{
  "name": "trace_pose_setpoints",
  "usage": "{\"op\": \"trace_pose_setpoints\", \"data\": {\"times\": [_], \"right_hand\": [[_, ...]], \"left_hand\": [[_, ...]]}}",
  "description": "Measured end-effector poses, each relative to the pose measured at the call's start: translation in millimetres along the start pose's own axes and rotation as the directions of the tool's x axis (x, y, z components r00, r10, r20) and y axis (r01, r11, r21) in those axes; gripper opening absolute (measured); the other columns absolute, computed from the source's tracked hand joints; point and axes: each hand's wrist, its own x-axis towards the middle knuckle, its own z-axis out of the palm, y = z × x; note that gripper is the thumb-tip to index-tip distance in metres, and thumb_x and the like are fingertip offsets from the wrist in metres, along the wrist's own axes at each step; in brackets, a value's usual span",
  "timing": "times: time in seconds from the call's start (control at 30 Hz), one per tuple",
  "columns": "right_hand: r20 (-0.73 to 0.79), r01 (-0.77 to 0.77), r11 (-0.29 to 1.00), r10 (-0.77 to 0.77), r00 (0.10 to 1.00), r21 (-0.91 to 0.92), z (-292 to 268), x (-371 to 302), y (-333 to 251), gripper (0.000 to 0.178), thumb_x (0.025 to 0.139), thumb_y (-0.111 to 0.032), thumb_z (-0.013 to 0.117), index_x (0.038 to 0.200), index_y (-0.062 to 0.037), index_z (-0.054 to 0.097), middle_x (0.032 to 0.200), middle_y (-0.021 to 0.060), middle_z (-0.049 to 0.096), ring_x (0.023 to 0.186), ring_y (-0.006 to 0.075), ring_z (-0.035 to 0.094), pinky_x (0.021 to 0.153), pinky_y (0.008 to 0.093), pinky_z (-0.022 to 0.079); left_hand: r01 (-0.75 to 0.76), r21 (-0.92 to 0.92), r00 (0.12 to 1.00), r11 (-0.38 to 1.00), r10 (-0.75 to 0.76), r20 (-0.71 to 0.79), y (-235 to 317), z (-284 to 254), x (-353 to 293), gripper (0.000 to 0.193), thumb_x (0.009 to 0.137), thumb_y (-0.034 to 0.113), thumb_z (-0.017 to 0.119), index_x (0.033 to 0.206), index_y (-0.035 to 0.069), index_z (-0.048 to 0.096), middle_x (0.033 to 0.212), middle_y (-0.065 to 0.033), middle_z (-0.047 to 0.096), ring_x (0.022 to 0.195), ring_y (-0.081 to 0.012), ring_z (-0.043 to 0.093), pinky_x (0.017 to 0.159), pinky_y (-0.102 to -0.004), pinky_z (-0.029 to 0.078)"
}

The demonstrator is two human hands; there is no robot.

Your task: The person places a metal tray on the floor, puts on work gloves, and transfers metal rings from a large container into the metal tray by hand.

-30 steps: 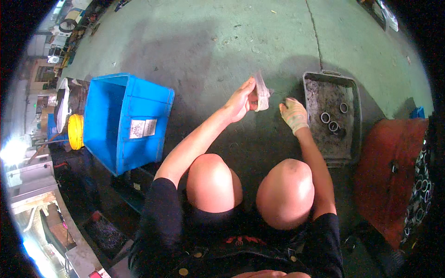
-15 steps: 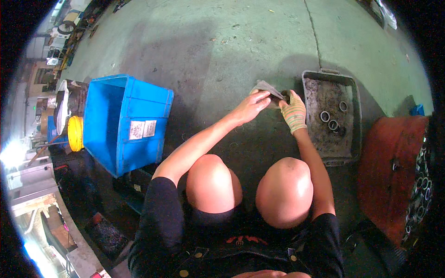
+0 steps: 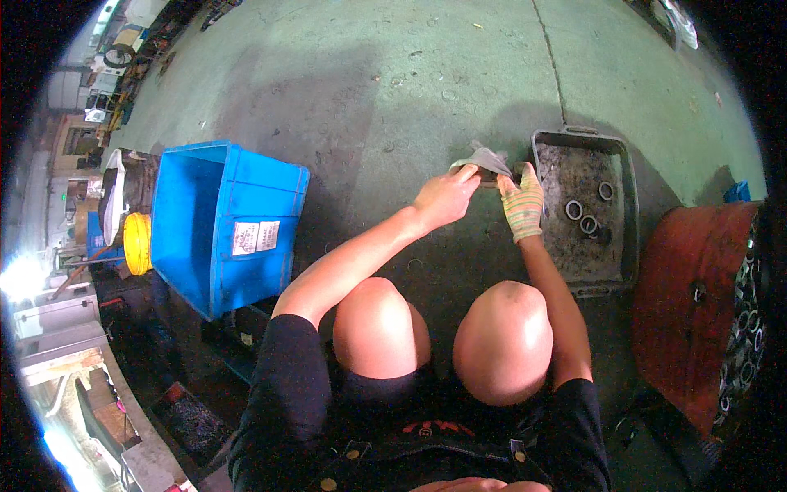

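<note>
My bare left hand (image 3: 448, 197) is closed on a grey cloth (image 3: 485, 157), which drapes over its fingertips. Close beside it, my right hand (image 3: 522, 207), in a striped work glove, has its thumb and fingers curled around a dark object at the cloth's edge. Fingers and cloth mostly hide that object, so its kind does not show. Just right of the glove lies a shallow grey tray (image 3: 632, 205) with a dirty bottom. Several metal rings (image 3: 574, 210) rest in it, two of them close together.
A blue plastic bin (image 3: 261, 197) lies tipped on its side at the left, next to a yellow bucket (image 3: 138, 243). At the right, a rusty red drum (image 3: 684, 303) holds many metal rings (image 3: 744, 328). My knees are below the hands.
The left hand has turned, and the cloth has shifted slightly right and folded over closer to the gloved hand. The right hand has moved down a little. The rings in the tray are unchanged.
</note>
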Motion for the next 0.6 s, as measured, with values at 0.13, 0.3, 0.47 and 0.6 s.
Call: {"op": "trace_pose_setpoints", "data": {"times": [0.13, 0.3, 0.47, 0.6], "right_hand": [[0.260, -0.106, 0.994, 0.095, 0.961, 0.032, -1, -10, -80, 0.024, 0.078, -0.015, 0.070, 0.093, -0.0027, 0.055, 0.094, 0.0173, 0.063, 0.083, 0.0298, 0.061, 0.074, 0.0360, 0.049], [0.517, 0.217, 0.971, -0.139, 0.845, -0.095, 4, -20, -85, 0.032, 0.073, -0.016, 0.074, 0.095, -0.0010, 0.057, 0.095, 0.0180, 0.059, 0.088, 0.0375, 0.058, 0.077, 0.0415, 0.048], [0.550, 0.091, 0.995, -0.060, 0.833, -0.030, 6, -19, -95, 0.035, 0.072, -0.019, 0.076, 0.096, -0.0021, 0.059, 0.096, 0.0173, 0.059, 0.089, 0.0376, 0.058, 0.078, 0.0418, 0.048], [0.587, 0.312, 0.950, -0.235, 0.775, -0.031, 10, -19, -94, 0.039, 0.074, -0.023, 0.076, 0.102, -0.0016, 0.061, 0.104, 0.0181, 0.061, 0.096, 0.0355, 0.059, 0.083, 0.0420, 0.048]], "left_hand": [[-0.129, 0.057, 0.934, 0.990, 0.141, -0.329, -12, -5, -6, 0.022, 0.082, 0.005, 0.051, 0.103, -0.001, 0.057, 0.117, -0.0186, 0.052, 0.105, -0.0400, 0.056, 0.087, -0.0449, 0.049], [-0.107, -0.687, 0.936, 0.719, -0.161, -0.313, -14, -7, 1, 0.030, 0.080, -0.005, 0.048, 0.105, -0.003, 0.063, 0.120, -0.0127, 0.055, 0.106, -0.0304, 0.059, 0.091, -0.0384, 0.048], [-0.151, -0.962, 0.949, -0.229, -0.305, -0.077, -33, -5, -9, 0.034, 0.082, -0.009, 0.046, 0.108, -0.001, 0.066, 0.114, -0.0125, 0.064, 0.105, -0.0248, 0.062, 0.095, -0.0414, 0.048], [-0.204, -0.925, 0.929, -0.320, -0.361, -0.080, -39, -5, -7, 0.028, 0.084, -0.007, 0.050, 0.106, 0.000, 0.066, 0.111, -0.0131, 0.066, 0.104, -0.0264, 0.063, 0.095, -0.0422, 0.049]]}}
